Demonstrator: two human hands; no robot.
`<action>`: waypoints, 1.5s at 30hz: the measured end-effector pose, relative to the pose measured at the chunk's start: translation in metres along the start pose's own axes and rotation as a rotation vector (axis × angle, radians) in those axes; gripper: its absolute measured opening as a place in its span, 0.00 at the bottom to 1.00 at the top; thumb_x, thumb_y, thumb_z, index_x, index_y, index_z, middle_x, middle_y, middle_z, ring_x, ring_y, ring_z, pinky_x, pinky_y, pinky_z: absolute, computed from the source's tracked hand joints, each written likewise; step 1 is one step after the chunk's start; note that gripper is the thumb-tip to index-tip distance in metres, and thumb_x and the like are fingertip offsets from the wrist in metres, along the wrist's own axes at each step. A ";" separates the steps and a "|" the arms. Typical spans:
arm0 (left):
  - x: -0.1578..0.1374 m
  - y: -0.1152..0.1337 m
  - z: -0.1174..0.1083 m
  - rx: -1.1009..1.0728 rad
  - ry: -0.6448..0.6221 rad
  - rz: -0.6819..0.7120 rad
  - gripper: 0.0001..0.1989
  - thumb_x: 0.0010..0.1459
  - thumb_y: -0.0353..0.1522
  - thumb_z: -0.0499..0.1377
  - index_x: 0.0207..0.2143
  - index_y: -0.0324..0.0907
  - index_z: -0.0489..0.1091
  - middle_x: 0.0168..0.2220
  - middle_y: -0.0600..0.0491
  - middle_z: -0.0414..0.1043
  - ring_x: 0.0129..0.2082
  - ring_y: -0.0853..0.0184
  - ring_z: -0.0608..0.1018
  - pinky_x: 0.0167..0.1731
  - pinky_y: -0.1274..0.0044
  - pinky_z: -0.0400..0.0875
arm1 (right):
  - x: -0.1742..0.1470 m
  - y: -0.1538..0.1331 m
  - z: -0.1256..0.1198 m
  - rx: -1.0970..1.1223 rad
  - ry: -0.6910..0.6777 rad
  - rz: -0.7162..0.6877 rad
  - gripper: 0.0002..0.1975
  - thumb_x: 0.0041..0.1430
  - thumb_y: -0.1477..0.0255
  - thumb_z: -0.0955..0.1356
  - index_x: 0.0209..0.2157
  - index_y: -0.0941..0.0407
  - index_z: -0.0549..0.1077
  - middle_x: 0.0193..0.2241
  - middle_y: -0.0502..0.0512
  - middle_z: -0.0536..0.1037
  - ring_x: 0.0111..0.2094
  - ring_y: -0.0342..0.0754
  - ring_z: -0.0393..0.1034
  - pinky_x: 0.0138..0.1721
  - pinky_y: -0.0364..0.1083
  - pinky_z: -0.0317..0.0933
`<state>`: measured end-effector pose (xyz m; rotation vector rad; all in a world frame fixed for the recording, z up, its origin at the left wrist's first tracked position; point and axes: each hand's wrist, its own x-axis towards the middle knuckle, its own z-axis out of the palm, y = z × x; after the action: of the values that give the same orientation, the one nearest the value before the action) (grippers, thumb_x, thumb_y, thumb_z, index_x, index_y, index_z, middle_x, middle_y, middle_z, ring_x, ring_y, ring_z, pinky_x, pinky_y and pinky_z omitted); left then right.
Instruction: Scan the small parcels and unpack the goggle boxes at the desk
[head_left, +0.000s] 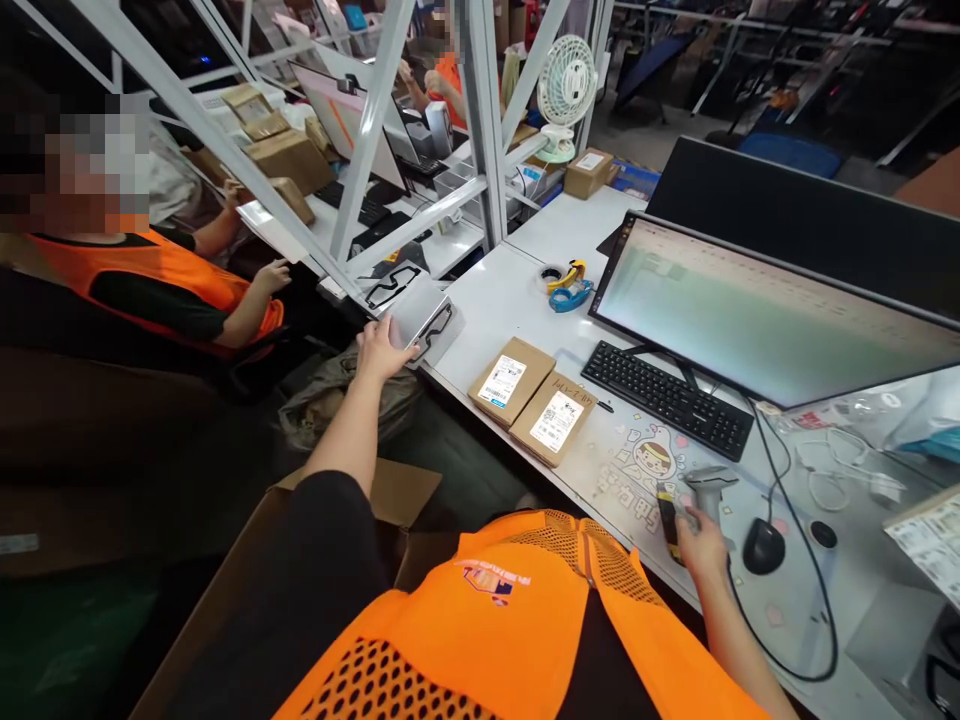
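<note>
My left hand grips the near end of a silver-grey box printed with black glasses-like shapes, at the left edge of the desk. Its thumb and fingers are spread over the box's end. On the right, my right hand is closed around the handle of a grey barcode scanner, partly hidden by the hand. A yellow-and-black box cutter lies against its thumb side; whether the hand also holds it is unclear. Between my hands, two brown cardboard parcels with white labels lie side by side.
A keyboard and monitor stand behind the parcels, with a mouse and looping cable at right. Tape rolls lie further back. A metal frame borders the desk. A seated co-worker is at left, above an open carton.
</note>
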<state>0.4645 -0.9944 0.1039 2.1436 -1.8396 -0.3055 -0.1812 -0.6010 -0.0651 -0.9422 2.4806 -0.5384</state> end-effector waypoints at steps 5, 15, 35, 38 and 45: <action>0.066 -0.005 0.012 0.003 -0.079 -0.070 0.57 0.59 0.45 0.74 0.80 0.29 0.53 0.78 0.26 0.53 0.78 0.33 0.55 0.76 0.50 0.54 | -0.011 -0.008 -0.013 -0.029 0.013 -0.008 0.33 0.54 0.50 0.61 0.48 0.57 0.82 0.54 0.76 0.84 0.61 0.75 0.78 0.66 0.67 0.68; 0.061 0.019 0.044 -0.064 0.100 -0.187 0.52 0.65 0.38 0.74 0.79 0.29 0.52 0.81 0.30 0.46 0.79 0.33 0.51 0.75 0.46 0.60 | -0.049 -0.022 -0.013 0.051 -0.058 0.091 0.28 0.51 0.55 0.66 0.43 0.61 0.85 0.47 0.75 0.86 0.53 0.71 0.81 0.59 0.62 0.72; -0.235 0.208 0.184 -0.072 -0.360 0.325 0.54 0.62 0.50 0.72 0.80 0.32 0.58 0.83 0.28 0.44 0.83 0.32 0.46 0.80 0.46 0.40 | 0.005 -0.063 -0.038 -0.142 0.036 0.211 0.35 0.68 0.67 0.65 0.71 0.69 0.69 0.67 0.76 0.75 0.70 0.63 0.70 0.72 0.55 0.61; -0.217 0.222 0.191 -0.009 -0.363 0.300 0.58 0.60 0.53 0.73 0.81 0.33 0.57 0.83 0.25 0.42 0.83 0.31 0.46 0.80 0.46 0.40 | 0.011 -0.050 -0.045 -0.179 0.018 0.301 0.37 0.67 0.68 0.66 0.73 0.71 0.65 0.66 0.78 0.76 0.67 0.66 0.74 0.69 0.58 0.65; -0.215 0.241 0.194 0.112 -0.381 0.285 0.62 0.58 0.55 0.73 0.82 0.34 0.53 0.81 0.20 0.44 0.82 0.29 0.49 0.78 0.48 0.45 | 0.008 -0.036 -0.031 -0.237 -0.025 0.320 0.40 0.68 0.69 0.67 0.77 0.67 0.60 0.69 0.78 0.73 0.72 0.69 0.67 0.73 0.61 0.59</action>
<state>0.1400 -0.8314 0.0025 1.9555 -2.3923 -0.5890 -0.1835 -0.6259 -0.0238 -0.6072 2.6403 -0.1291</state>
